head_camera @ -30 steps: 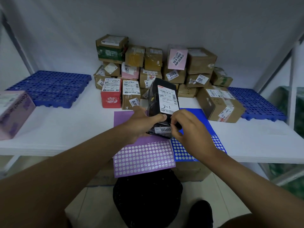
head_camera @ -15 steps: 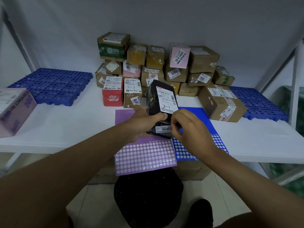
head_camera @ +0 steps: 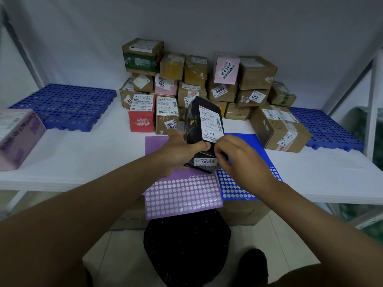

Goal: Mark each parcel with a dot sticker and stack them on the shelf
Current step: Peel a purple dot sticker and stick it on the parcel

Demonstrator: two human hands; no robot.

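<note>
Black parcel (head_camera: 204,133) is held tilted above the shelf (head_camera: 83,158), just over the 2 dot-sticker sheets: purple sheet (head_camera: 182,195) w/ blue sheet (head_camera: 234,187) beside it on the right. Left hand (head_camera: 180,149) grips the parcel's left side, thumb across its front; right hand (head_camera: 238,156) pinches at its lower right edge. Vs 0.5 s ago: parcel and both hands barely moved. Behind the parcel, approx. 18 stacked boxes (head_camera: 207,83); 2 blue grid mats (head_camera: 68,104), one to each side.
</note>
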